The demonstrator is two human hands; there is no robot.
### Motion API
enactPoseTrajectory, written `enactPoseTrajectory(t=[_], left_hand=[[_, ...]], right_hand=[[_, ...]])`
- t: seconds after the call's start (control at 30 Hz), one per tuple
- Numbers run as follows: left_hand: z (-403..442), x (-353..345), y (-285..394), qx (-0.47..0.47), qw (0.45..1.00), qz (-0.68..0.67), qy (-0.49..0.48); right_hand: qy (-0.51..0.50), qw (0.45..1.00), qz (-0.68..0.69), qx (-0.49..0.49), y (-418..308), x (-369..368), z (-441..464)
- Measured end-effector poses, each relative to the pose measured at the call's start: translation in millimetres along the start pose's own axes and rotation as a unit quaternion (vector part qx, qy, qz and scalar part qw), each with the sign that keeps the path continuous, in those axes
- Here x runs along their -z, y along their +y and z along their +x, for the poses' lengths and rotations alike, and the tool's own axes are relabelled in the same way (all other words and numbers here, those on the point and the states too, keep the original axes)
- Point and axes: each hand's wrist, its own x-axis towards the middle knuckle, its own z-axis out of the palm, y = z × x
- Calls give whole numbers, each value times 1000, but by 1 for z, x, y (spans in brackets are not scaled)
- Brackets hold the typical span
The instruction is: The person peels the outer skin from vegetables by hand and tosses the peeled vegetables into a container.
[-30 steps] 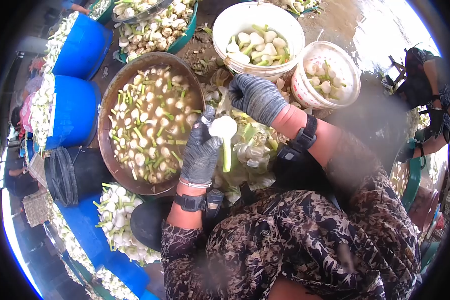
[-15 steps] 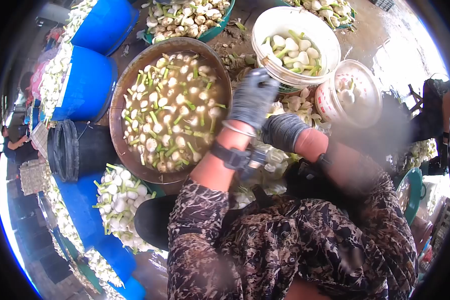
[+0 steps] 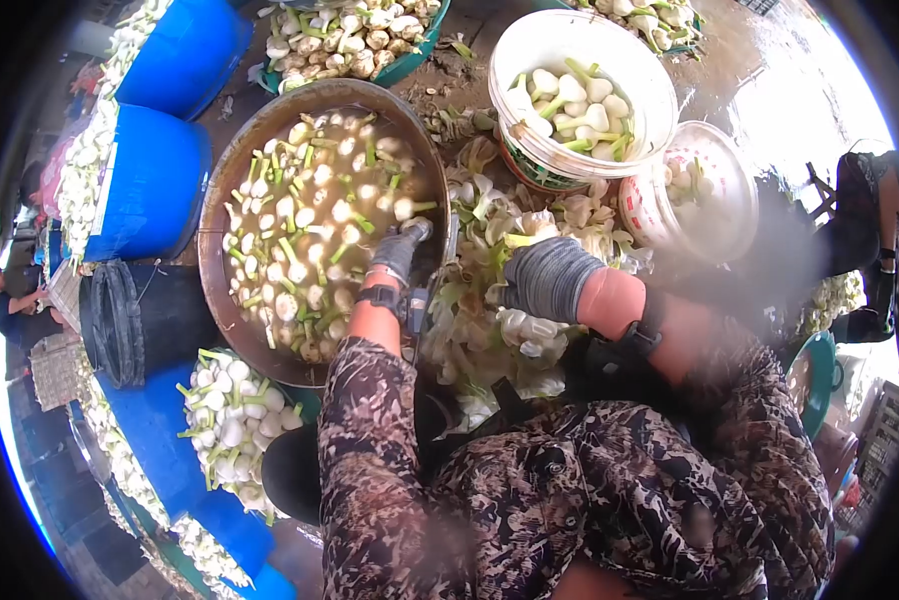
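My left hand [image 3: 400, 252], in a grey glove, is over the near right side of a round basin [image 3: 213, 290] of murky water. Garlic bulbs with short green stems float in it. Its fingers are curled near one garlic bulb [image 3: 404, 209]; what they hold, if anything, is hidden. To the right, my gloved right hand [image 3: 552, 280] is closed in a fist over loose garlic peels [image 3: 490, 215]. The green stem of a garlic bulb [image 3: 519, 240] sticks out at its top; the fist hides the rest.
Beyond my right hand stand a white bucket [image 3: 658, 140] with peeled garlic bulbs and a smaller white tub [image 3: 735, 215]. Blue tubs [image 3: 155, 180] heaped with garlic and a black bucket [image 3: 160, 315] line the left. Peeled garlic [image 3: 235, 420] lies heaped by my knee. Another person's legs [image 3: 855, 220] are at right.
My left hand has moved from the white bucket's rim down and left into the basin. My right hand has shifted slightly left and down, and a green stem now shows at it.
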Motion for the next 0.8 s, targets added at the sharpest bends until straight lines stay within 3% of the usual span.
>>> enactPoseTrajectory(t=[0.07,0.1,0.13,0.17,0.2,0.27,0.33,0.43,0.8], left_hand=[[-32,2,13,-31,978,-192,-72],[-49,2,19,-31,979,-188,-70],[-64,0,24,-123,977,-153,-88],[-79,-4,30,-214,964,-118,-106],[-94,-9,38,-217,963,-114,-107],[-124,-24,57,-345,936,61,-29],[-155,-39,76,-342,938,19,-55],[-178,-50,81,-397,914,76,-16],[-214,-73,78,-445,886,121,33]], right_hand=[[72,997,35,-13,6,-5,5],[73,996,52,-14,0,7,1],[76,996,54,-12,0,5,1],[190,978,87,3,1,0,3],[301,946,118,17,2,-1,2],[320,934,157,14,1,4,-1],[412,885,211,40,4,5,5],[420,878,228,36,-1,8,-1],[411,876,252,25,-19,11,-24]])
